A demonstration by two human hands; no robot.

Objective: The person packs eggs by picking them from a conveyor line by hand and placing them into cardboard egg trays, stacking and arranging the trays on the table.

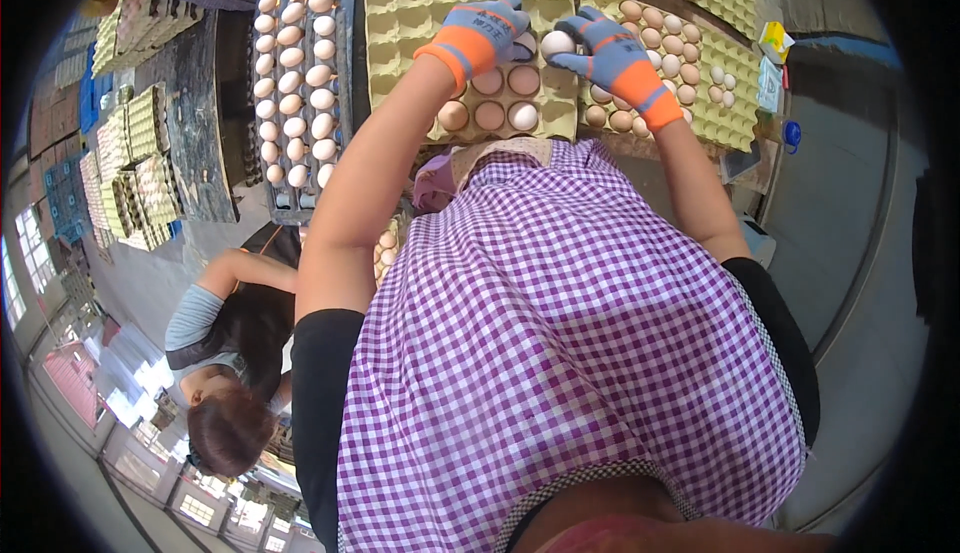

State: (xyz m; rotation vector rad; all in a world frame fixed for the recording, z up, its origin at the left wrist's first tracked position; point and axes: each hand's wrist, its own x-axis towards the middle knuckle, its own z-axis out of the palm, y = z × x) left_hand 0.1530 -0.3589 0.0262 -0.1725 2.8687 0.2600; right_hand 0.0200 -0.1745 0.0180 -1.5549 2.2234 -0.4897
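Observation:
Both hands wear blue and orange knit gloves that bear writing. My left hand [480, 31] has its fingers around an egg [526, 42] over a pale yellow moulded egg tray [397, 5]; whether that egg rests in a cup is hidden. Between the thumb and fingers of my right hand [611, 54] is a white egg [558, 43], near the tray's right edge. Several pinkish eggs [488, 81] and a white egg [523, 115] sit in the tray's near cups, while its far and left cups hold none.
Left of the tray runs a roller conveyor [345, 102] with rows of eggs [291, 57]. A partly filled tray [709, 95] lies to the right, by a blue-capped bottle [791, 136]. Stacked trays [142, 132] stand farther left. A co-worker [240, 358] bends at lower left.

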